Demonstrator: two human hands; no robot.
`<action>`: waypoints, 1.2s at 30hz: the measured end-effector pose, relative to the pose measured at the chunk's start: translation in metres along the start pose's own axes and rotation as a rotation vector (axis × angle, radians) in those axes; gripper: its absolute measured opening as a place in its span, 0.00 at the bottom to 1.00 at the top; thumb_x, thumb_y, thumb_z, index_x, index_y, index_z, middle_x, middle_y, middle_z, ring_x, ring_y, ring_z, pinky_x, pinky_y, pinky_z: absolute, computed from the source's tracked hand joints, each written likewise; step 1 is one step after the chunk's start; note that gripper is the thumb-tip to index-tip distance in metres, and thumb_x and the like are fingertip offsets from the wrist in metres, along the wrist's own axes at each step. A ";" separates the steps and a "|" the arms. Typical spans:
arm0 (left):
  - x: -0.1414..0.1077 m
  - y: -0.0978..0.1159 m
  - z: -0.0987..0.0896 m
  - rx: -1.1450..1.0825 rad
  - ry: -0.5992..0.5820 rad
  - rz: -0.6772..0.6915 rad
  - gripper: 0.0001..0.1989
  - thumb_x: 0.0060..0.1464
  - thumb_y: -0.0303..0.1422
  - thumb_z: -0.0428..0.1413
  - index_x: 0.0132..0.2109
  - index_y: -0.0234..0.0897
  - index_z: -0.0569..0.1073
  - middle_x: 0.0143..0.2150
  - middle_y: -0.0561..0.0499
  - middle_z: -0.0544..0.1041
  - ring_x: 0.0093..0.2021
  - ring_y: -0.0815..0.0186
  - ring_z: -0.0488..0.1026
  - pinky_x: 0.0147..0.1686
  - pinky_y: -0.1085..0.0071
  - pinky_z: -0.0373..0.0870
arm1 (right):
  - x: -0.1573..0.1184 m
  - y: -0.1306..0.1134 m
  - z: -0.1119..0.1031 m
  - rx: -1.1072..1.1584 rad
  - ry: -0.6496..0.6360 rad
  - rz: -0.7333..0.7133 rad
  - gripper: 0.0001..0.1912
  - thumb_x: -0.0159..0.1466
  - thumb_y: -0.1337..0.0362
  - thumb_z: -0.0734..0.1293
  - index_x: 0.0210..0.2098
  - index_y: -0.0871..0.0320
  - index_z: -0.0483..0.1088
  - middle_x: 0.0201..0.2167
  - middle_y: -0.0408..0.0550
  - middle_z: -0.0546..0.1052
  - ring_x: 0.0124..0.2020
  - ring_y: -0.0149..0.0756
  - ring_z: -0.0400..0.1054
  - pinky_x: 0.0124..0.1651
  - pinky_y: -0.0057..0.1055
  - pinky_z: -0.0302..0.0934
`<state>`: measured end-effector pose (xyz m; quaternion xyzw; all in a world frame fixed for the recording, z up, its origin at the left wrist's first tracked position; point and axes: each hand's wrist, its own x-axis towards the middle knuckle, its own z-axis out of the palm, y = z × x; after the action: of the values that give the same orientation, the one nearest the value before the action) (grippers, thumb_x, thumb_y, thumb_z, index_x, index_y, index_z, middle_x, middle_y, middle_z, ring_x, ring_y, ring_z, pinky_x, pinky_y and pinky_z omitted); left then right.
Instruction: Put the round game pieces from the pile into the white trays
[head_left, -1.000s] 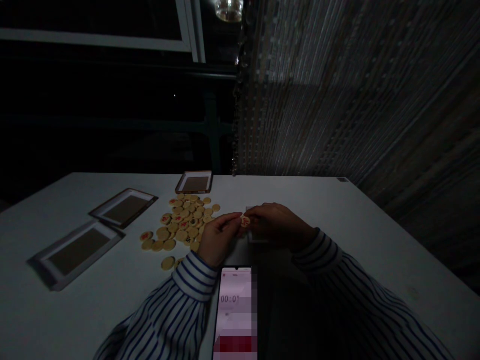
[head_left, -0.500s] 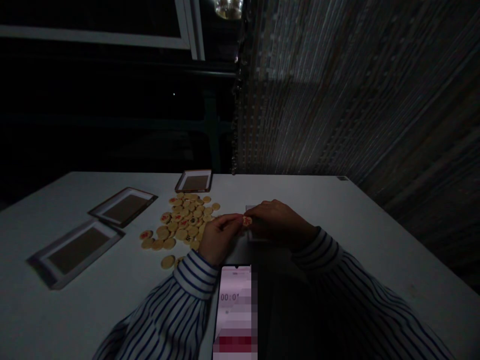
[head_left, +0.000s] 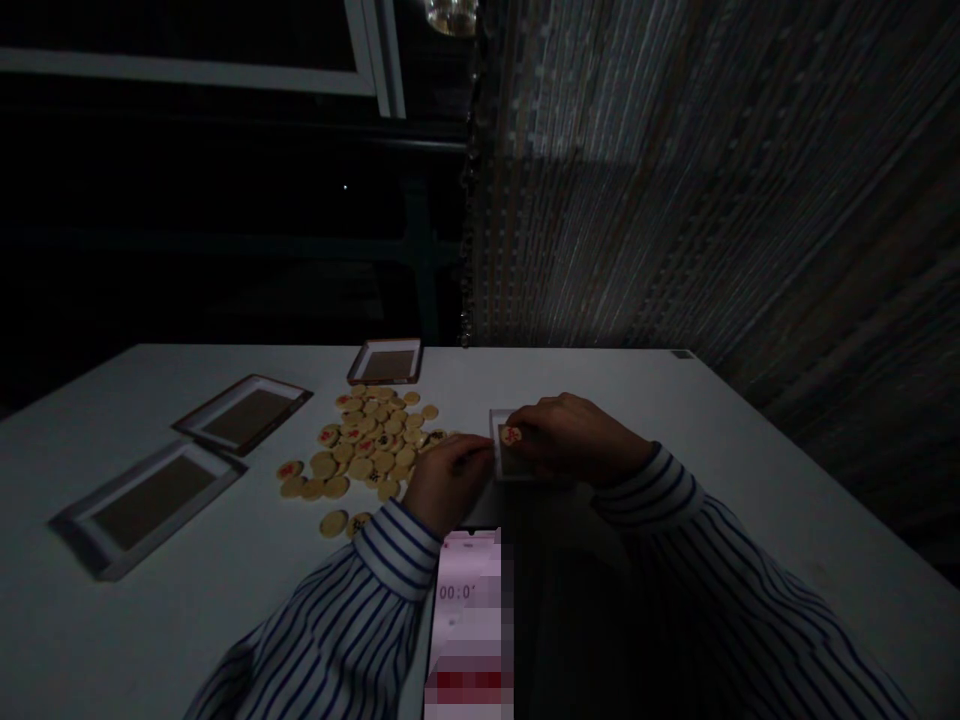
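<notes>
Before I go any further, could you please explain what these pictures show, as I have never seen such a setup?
There is no machine here, just a person's two bare hands in striped sleeves, seen by a head-worn camera looking forward and down. The right hand holds a red-marked disc over a small tray. The left hand is by that tray's left edge; whether it holds anything is unclear. On the white table also lie a pile of discs, three more trays and a partly pixelated phone.

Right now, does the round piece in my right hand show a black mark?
No, the round piece at the fingertips of your right hand shows a red mark.
</notes>
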<state>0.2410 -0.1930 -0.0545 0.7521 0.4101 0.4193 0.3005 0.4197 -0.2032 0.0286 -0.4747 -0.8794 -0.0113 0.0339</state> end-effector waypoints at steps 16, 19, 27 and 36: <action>-0.004 -0.011 0.004 0.341 -0.195 0.196 0.11 0.51 0.31 0.50 0.40 0.39 0.74 0.42 0.47 0.74 0.42 0.63 0.70 0.43 0.65 0.66 | -0.002 0.011 0.006 0.001 -0.131 0.085 0.16 0.60 0.56 0.56 0.38 0.55 0.71 0.30 0.48 0.75 0.30 0.34 0.66 0.29 0.27 0.50; -0.004 -0.012 0.004 0.374 -0.221 0.212 0.11 0.51 0.31 0.50 0.41 0.39 0.74 0.43 0.46 0.74 0.43 0.62 0.70 0.43 0.64 0.66 | -0.001 0.014 0.011 -0.001 -0.165 0.103 0.15 0.59 0.56 0.56 0.38 0.55 0.71 0.30 0.48 0.75 0.29 0.34 0.66 0.28 0.27 0.50; -0.004 -0.009 0.002 0.417 -0.242 0.204 0.11 0.50 0.31 0.51 0.41 0.39 0.74 0.43 0.46 0.74 0.43 0.61 0.69 0.43 0.62 0.66 | -0.001 0.016 0.017 -0.012 -0.206 0.117 0.14 0.57 0.56 0.59 0.37 0.56 0.70 0.30 0.49 0.75 0.29 0.34 0.66 0.28 0.28 0.52; -0.004 -0.009 0.003 0.493 -0.252 0.212 0.11 0.49 0.30 0.52 0.40 0.39 0.75 0.44 0.46 0.74 0.43 0.61 0.70 0.43 0.63 0.67 | 0.002 0.020 0.026 -0.005 -0.211 0.056 0.14 0.57 0.56 0.60 0.36 0.57 0.71 0.33 0.50 0.75 0.33 0.36 0.67 0.31 0.28 0.53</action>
<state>0.2389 -0.1924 -0.0644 0.8872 0.3782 0.2393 0.1120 0.4343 -0.1892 0.0022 -0.4976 -0.8646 0.0374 -0.0597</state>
